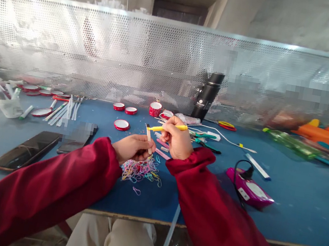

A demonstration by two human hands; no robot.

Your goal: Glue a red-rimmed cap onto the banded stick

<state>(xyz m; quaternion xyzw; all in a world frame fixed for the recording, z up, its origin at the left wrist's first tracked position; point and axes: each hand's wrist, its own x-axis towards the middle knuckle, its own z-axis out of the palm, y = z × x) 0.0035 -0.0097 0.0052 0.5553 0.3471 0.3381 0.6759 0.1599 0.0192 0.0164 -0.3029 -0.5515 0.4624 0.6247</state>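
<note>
In the head view my left hand (pixel 134 147) pinches a short pale stick (pixel 149 135) with a dark top end, held upright. My right hand (pixel 177 141) is closed around a yellow pen-like tool (pixel 156 129). The tool points left, and its tip meets or nearly meets the stick just below the dark end; contact is too small to tell. Beneath both hands lies a pile of thin colourful loops (pixel 139 172), like small rubber bands. Pink strips (pixel 162 153) lie partly hidden behind my right hand.
Two phones (pixel 27 150) lie left of my arm. A power strip (pixel 250 189) with a plugged cord sits right. Behind are red round lids (pixel 121 125), pliers (pixel 208 146) and a black flask (pixel 208 96). A cup of markers (pixel 8 106) stands far left; a perforated metal screen (pixel 115 55) spans the back.
</note>
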